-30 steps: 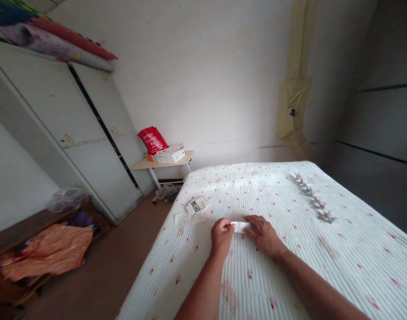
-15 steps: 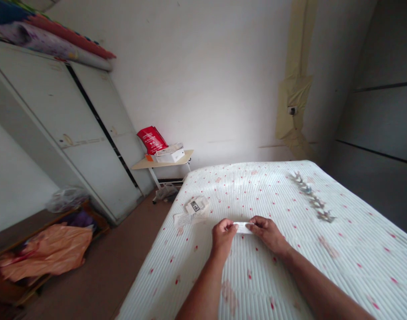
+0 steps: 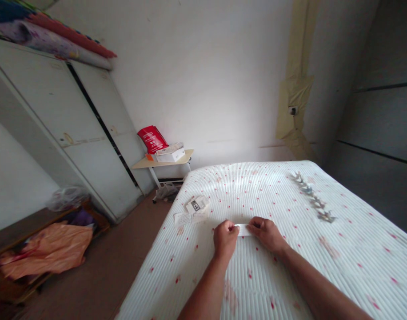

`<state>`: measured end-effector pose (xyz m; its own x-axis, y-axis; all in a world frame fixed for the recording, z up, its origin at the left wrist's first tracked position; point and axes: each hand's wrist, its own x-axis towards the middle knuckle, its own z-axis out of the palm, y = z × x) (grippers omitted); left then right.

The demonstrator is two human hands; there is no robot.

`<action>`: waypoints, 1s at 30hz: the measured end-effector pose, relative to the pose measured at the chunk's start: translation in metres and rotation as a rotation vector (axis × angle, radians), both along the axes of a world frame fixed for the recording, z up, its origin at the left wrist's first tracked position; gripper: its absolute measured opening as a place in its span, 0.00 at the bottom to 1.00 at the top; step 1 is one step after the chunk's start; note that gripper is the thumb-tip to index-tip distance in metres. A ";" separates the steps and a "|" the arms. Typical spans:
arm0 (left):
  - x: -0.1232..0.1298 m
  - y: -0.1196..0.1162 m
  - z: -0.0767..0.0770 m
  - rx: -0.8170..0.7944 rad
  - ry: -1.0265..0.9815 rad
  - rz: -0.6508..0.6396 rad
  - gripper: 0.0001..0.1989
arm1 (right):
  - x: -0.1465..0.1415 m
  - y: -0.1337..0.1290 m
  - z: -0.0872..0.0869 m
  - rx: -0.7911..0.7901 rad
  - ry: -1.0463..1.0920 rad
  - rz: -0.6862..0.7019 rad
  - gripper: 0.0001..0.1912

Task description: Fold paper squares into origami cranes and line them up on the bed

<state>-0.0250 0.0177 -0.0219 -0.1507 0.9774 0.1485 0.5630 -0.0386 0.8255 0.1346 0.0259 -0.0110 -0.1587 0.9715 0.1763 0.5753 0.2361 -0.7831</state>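
Observation:
A small white strip of folded paper is stretched level between my two hands, just above the bed. My left hand pinches its left end, fingers curled in. At the other end, my right hand grips the strip between thumb and fingers. Printed paper pieces lie on the bed, up and left of my left hand. To the far right, a row of small folded paper figures runs slantwise over the cover; their exact shape is too small to tell.
The bed has a white ribbed cover with red spots. Beyond its far left corner stands a small table with a red bag and a white box. A cabinet and an orange plastic bag are at left.
My left hand has shifted slightly right and its fingers have curled further around the strip's end. Less of the strip shows between my hands. The right hand stays nearly in place.

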 end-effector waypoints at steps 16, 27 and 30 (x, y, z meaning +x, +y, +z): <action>0.008 -0.008 0.009 0.132 0.616 -0.030 0.08 | -0.012 -0.001 -0.003 0.152 -0.461 -0.131 0.06; -0.004 0.006 0.007 0.181 0.591 -0.341 0.10 | -0.014 -0.002 0.001 0.136 -0.440 -0.060 0.07; -0.010 0.010 0.003 0.163 0.505 -0.357 0.11 | -0.013 0.000 0.000 0.126 -0.414 -0.054 0.06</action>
<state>-0.0350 0.0272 -0.0193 0.3078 0.9132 0.2670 0.8103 -0.3986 0.4295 0.1218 0.0257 -0.0114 -0.1902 0.9553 0.2264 0.8490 0.2759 -0.4507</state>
